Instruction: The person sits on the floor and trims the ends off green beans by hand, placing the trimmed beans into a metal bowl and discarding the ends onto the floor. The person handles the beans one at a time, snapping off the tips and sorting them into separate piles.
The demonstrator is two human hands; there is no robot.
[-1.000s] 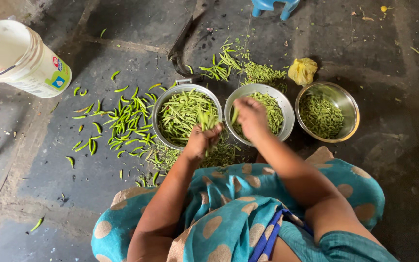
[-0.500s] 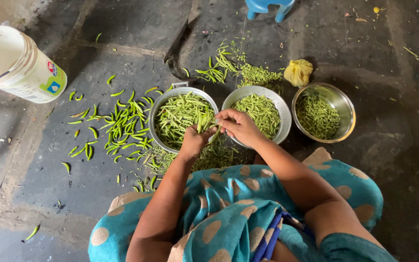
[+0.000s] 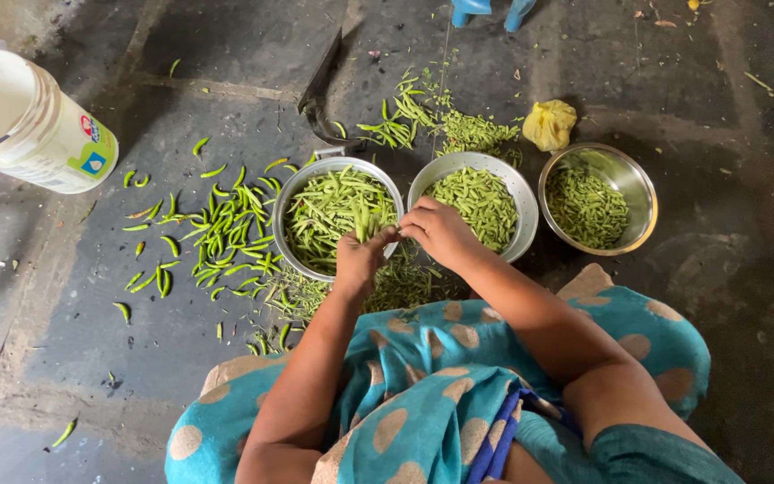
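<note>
Both your hands meet over the gap between two steel bowls. Your left hand (image 3: pixel 360 260) is closed around a small bunch of green pods (image 3: pixel 366 221), long axes pointing up and away; your right hand (image 3: pixel 439 231) pinches their tips from the right.

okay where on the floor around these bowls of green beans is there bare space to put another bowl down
Bare floor lies right of the right steel bowl, and in front of the loose beans on the floor, left of the knee. Crowded: the three bowls sit almost rim to rim, the left hand and right hand work between the left bowl and middle bowl, trimmings behind.
</note>
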